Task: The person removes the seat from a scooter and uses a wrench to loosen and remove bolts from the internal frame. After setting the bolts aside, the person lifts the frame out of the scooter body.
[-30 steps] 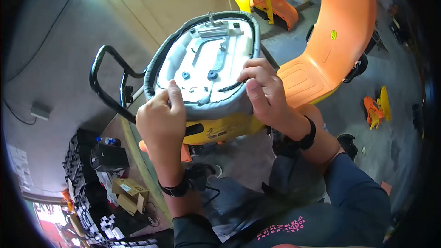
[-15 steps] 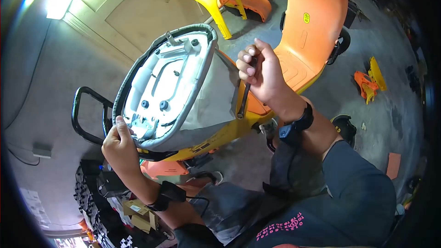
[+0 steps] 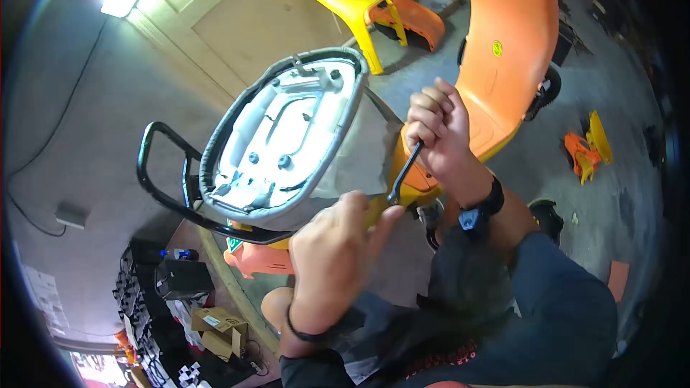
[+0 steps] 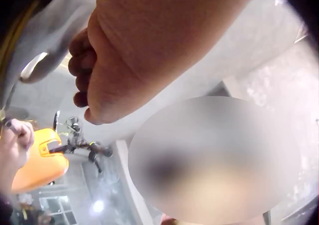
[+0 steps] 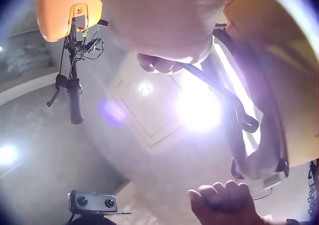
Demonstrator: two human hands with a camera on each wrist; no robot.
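Note:
My right hand (image 3: pixel 442 126) grips the shank of a dark wrench (image 3: pixel 407 172), its ring end hanging down from the fist. In the right wrist view the wrench (image 5: pixel 219 89) juts out from under the curled fingers. Just left of the ring end is my left hand (image 3: pixel 330 259), thumb pointing toward the tool and nothing held; the right wrist view shows the left hand (image 5: pixel 224 202) apart from the wrench. A tipped-up scooter seat (image 3: pixel 302 145) with a grey cover shows its white underside, with black rubber feet and a metal latch, just beyond both hands.
Around the seat's left side bends a black grab rail (image 3: pixel 159 194). The scooter's orange body (image 3: pixel 503 43) rises at the right. Yellow and orange panels (image 3: pixel 352 0) lie behind, smaller pieces (image 3: pixel 586 151) on the right floor. An open cardboard box (image 3: pixel 219 327) sits lower left.
My right hand has left the seat's rim and now holds the wrench out to the right. My left hand has let go of the seat edge and moved right, close to the wrench.

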